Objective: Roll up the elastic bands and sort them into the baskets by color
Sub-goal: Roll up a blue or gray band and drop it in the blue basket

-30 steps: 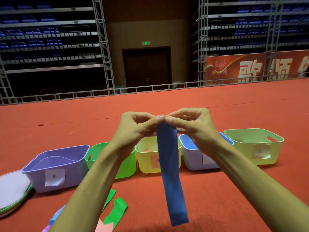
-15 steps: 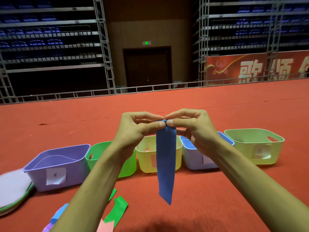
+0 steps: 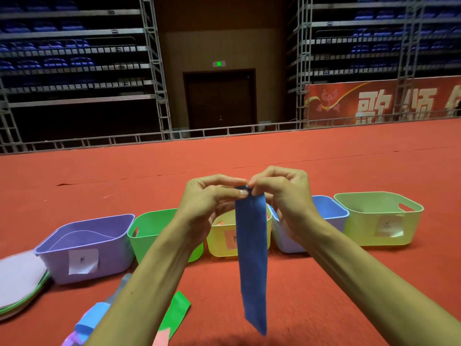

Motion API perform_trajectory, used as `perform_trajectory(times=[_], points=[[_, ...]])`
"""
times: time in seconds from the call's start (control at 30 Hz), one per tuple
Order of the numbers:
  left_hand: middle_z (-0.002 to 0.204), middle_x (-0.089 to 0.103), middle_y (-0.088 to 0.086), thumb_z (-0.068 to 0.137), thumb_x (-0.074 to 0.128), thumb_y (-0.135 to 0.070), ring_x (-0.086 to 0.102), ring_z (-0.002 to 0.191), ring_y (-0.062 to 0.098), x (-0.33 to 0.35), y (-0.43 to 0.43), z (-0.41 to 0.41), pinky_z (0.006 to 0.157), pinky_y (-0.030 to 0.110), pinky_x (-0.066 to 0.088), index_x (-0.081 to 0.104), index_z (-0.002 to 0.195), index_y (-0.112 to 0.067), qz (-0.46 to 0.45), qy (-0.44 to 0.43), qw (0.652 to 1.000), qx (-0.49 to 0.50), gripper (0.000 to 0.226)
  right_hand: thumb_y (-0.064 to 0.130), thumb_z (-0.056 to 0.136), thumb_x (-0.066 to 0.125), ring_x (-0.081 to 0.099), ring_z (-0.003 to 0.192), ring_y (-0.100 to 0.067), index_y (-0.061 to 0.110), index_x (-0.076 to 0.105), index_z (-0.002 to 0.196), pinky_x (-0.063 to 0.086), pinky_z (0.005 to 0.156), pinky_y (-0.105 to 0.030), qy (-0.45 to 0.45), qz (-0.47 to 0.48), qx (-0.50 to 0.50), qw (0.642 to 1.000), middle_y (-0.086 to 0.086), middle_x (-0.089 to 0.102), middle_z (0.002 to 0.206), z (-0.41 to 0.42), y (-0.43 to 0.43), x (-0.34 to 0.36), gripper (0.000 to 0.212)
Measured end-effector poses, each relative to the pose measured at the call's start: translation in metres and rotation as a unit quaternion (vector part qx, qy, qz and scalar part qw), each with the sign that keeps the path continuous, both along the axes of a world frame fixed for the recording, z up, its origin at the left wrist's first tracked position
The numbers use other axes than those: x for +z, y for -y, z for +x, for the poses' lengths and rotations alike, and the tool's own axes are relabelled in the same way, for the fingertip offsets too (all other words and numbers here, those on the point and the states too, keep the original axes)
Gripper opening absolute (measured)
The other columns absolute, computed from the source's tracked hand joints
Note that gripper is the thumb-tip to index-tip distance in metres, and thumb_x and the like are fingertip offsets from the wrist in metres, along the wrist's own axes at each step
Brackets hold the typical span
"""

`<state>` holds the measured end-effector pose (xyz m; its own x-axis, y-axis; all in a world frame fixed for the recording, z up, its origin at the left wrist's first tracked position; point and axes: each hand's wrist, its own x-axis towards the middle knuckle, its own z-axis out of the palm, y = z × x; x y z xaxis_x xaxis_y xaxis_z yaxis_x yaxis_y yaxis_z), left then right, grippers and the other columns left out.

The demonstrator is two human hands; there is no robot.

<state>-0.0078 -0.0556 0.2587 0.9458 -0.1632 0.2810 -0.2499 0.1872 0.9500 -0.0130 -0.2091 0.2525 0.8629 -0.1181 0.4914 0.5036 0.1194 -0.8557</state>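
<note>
Lying nearest on the red carpet (image 3: pixel 324 295), at the lower left, are loose strips not yet rolled: a green band (image 3: pixel 175 313), a light blue band (image 3: pixel 92 320) and a pink piece (image 3: pixel 161 340) cut off by the frame edge. Above them both forearms reach forward, and a dark blue elastic band (image 3: pixel 251 258) hangs in the air between them, its lower end clear of the carpet. At its top the left hand (image 3: pixel 207 203) and the right hand (image 3: pixel 284 196) meet, both pinching the upper edge, where a small tight roll shows between the fingertips.

The step in hand looks like the rolling of this band. Only the first turns seem made, and most of the length hangs unrolled. The next move calls for turning the roll downward between the fingers and feeding in the hanging length evenly, so the coil neither skews nor springs open.

Behind the hands stands a row of baskets: a purple basket (image 3: pixel 112 255), a green basket (image 3: pixel 147 240), a yellow basket (image 3: pixel 217 248) partly hidden by the band, a blue basket (image 3: pixel 334 213) behind the right wrist, and a pale green basket (image 3: pixel 361 231) at the far right. The blue one is the likely home for the finished roll. A stack of flat round pieces (image 3: pixel 20 283) lies left of the purple basket. Farther off are a metal railing (image 3: pixel 99 141), a dark door (image 3: pixel 220 101) and a red banner (image 3: pixel 384 103).
</note>
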Motion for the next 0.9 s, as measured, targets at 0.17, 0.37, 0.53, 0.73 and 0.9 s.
perform_trajectory(times=[0.17, 0.37, 0.53, 0.73, 0.9], points=[[0.081, 0.077, 0.015, 0.077, 0.066, 0.021, 0.075, 0.078, 0.024, -0.001, 0.003, -0.002, 0.073, 0.026, 0.061, 0.080, 0.072, -0.007, -0.004, -0.001, 1.000, 0.007, 0.032, 0.004, 0.057, 0.062, 0.064, 0.069, -0.015, 0.007, 0.073, 0.054, 0.048, 0.069, -0.030, 0.033, -0.030, -0.035, 0.998, -0.005, 0.070, 0.063, 0.001, 0.003, -0.004, 0.012], [0.084, 0.078, 0.015, 0.076, 0.065, 0.021, 0.076, 0.081, 0.022, 0.000, 0.005, -0.004, 0.076, 0.024, 0.061, 0.080, 0.074, -0.006, -0.029, -0.012, 0.999, 0.010, 0.031, 0.009, 0.066, 0.066, 0.064, 0.068, -0.011, 0.009, 0.076, 0.064, 0.048, 0.065, -0.019, 0.074, -0.042, 0.005, 0.996, -0.003, 0.072, 0.068, 0.004, 0.007, -0.008, 0.010], [0.086, 0.078, 0.017, 0.077, 0.066, 0.020, 0.076, 0.085, 0.023, 0.001, 0.003, -0.004, 0.075, 0.023, 0.060, 0.081, 0.078, -0.004, -0.028, 0.013, 0.999, 0.018, 0.028, -0.001, 0.087, 0.076, 0.074, 0.077, -0.018, 0.001, 0.077, 0.083, 0.056, 0.075, -0.025, 0.085, -0.070, 0.047, 0.993, -0.009, 0.078, 0.079, 0.004, 0.016, -0.008, 0.004], [0.090, 0.078, 0.019, 0.075, 0.068, 0.018, 0.076, 0.088, 0.023, 0.004, 0.004, -0.003, 0.078, 0.023, 0.060, 0.080, 0.085, 0.000, -0.043, 0.015, 0.999, 0.014, 0.024, -0.001, 0.086, 0.075, 0.074, 0.079, -0.018, -0.003, 0.077, 0.088, 0.056, 0.075, -0.024, 0.078, -0.040, 0.051, 0.995, -0.012, 0.078, 0.083, 0.004, 0.016, -0.006, 0.003], [0.090, 0.077, 0.020, 0.074, 0.066, 0.020, 0.075, 0.087, 0.023, 0.005, 0.004, -0.002, 0.073, 0.023, 0.059, 0.079, 0.085, 0.002, -0.055, 0.010, 0.998, 0.014, 0.025, 0.008, 0.074, 0.084, 0.073, 0.080, -0.020, 0.001, 0.067, 0.107, 0.056, 0.078, -0.030, 0.052, 0.005, 0.049, 0.997, -0.010, 0.078, 0.082, 0.001, 0.012, -0.004, 0.038]])
